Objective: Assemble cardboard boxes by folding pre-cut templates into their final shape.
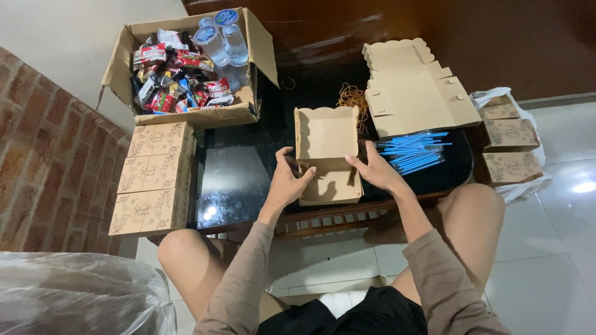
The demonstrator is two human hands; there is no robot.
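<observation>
Two hands fold a kraft box (327, 162) on a dark table (236, 174).
Left hand (287, 181) and right hand (375, 169) pinch opposite walls, keeping them upright.

One small brown cardboard box (328, 162), partly folded, lid standing open and upright with a scalloped top edge, base resting flat on the dark tabletop, sits between the hands, left hand (287, 181) gripping its left wall, right hand (376, 169) against its right wall.

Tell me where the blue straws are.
The blue straws lie on the dark table, right of the open box, just below the flat cardboard blanks.
</observation>
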